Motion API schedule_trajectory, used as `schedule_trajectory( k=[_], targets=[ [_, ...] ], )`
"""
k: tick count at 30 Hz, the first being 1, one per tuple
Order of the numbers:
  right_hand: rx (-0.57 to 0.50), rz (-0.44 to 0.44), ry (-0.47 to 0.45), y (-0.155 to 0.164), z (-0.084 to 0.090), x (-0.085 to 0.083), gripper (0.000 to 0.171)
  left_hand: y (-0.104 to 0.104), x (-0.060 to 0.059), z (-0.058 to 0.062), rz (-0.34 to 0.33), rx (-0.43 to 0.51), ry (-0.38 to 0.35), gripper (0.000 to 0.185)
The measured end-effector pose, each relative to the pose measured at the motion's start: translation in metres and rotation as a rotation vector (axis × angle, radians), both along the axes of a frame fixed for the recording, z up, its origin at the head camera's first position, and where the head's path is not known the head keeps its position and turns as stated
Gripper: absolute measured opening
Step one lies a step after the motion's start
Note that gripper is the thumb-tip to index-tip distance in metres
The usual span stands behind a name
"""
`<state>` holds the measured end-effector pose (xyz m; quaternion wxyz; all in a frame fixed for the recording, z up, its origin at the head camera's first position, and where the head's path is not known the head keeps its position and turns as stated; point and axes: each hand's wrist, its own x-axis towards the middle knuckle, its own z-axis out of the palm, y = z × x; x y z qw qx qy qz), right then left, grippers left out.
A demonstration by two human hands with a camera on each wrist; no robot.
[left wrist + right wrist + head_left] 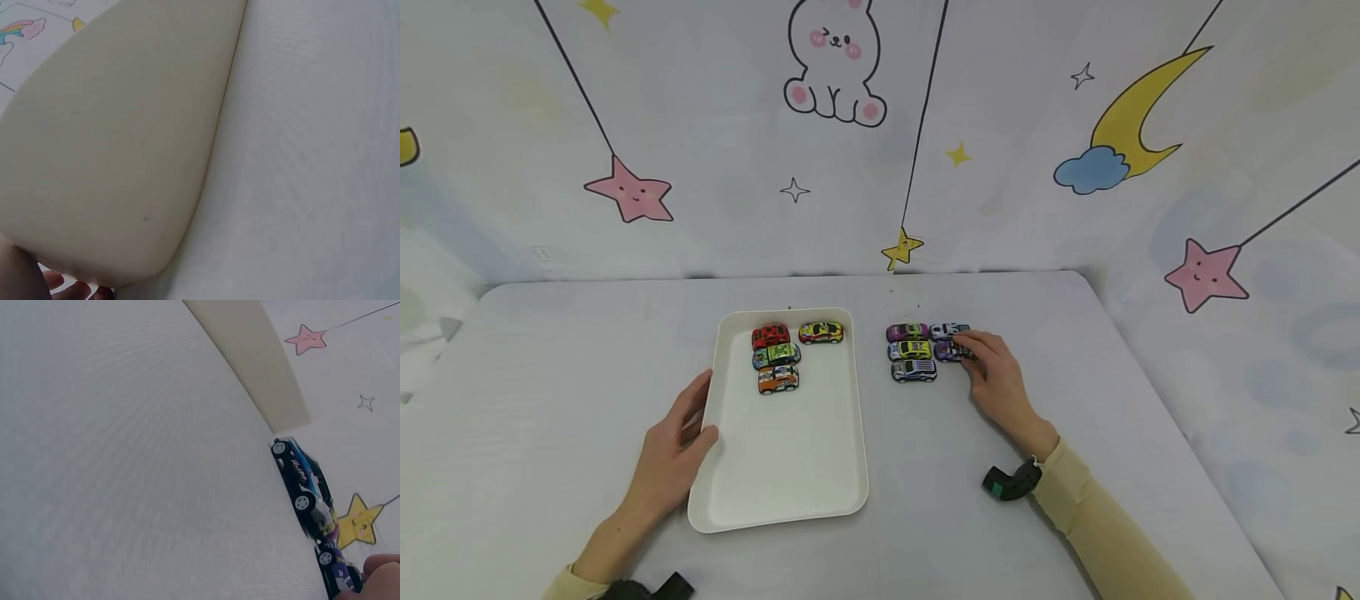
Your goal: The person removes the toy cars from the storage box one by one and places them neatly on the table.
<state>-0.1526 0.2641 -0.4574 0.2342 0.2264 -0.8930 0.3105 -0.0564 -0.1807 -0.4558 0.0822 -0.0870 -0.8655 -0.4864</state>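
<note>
My left hand (673, 454) is parked on the near-left edge of the cream rectangular plastic tray (790, 492), thumb over the rim and fingers loosely along the side, really just so it doesn't skate around on the white counter (550, 358). Four little die-cast cars already sit at the far end of it, away from my fingers: a red one (771, 337), a yellow one (821, 332), a green one (777, 356) and an orange one (778, 379).

My right hand (996, 379) is out at the loose bunch of cars to the right of the tray, fingertips curled down onto the small purple toy car (952, 351), pinching it as far as I can tell. Just past my fingers sits a white-and-blue car (947, 331); to their left are a magenta one (907, 332), a yellow-green one (910, 350) and a dark blue-and-white one (913, 370), all packed tight, so I come in from the open right side.
</note>
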Motion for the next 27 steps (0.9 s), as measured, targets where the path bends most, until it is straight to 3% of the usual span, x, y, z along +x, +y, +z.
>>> schedule_trajectory(
  k=[27],
  targets=[
    [-0.055,0.002,0.066,0.0004,-0.0018,-0.0014,0.039,0.0008,0.0002,0.0009,0.0,0.001,0.008,0.07]
  ],
)
